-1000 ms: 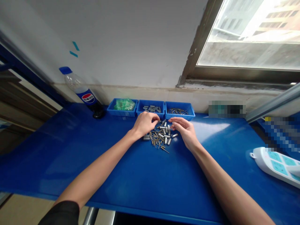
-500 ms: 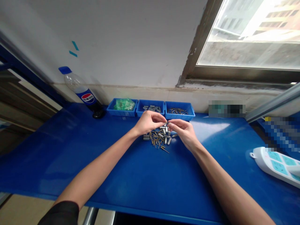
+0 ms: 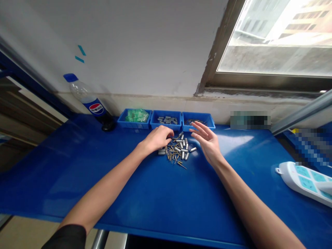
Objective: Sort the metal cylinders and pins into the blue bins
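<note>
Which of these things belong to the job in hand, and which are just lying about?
Likely part of the job:
thin pins in the pile
grey metal pieces among them
middle blue bin, holding similar grey pieces
right blue bin, holding thin pins

Probably just lying about:
bottle
white power strip

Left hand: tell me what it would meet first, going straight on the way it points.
The left hand would probably meet the metal parts just ahead first; its height is unclear, so it might pass over them.
</note>
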The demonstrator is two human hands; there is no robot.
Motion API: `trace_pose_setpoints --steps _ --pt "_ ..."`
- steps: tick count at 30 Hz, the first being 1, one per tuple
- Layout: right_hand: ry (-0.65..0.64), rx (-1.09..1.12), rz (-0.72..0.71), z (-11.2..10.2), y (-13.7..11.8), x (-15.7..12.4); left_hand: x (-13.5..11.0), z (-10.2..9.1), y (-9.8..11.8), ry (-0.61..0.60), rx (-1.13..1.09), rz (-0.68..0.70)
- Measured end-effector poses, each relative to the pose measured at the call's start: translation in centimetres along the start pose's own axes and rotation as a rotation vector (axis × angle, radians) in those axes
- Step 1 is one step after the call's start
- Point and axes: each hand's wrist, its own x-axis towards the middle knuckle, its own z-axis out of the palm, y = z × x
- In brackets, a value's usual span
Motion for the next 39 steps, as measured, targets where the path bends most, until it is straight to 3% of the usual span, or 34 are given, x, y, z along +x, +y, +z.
trace_pose_setpoints --steps 10,16,28,39 --pt "-0.009 -0.061 0.033 0.4 0.3 -0.2 0.1 1.4 0.0 0.008 0.064 0.033" --pt "-0.009 -0.068 0.037 0.3 0.2 -0.2 0.2 1.3 -0.1 0.028 0.062 0.051" --pt "-0.063 -0.144 0.067 0.6 0.2 -0.3 0.3 0.0 1.7 0.246 -0.403 0.186" --pt "-0.129 -0.14 0.156 1.3 -0.6 -0.6 0.4 0.7 1.9 0.24 -0.507 0.25"
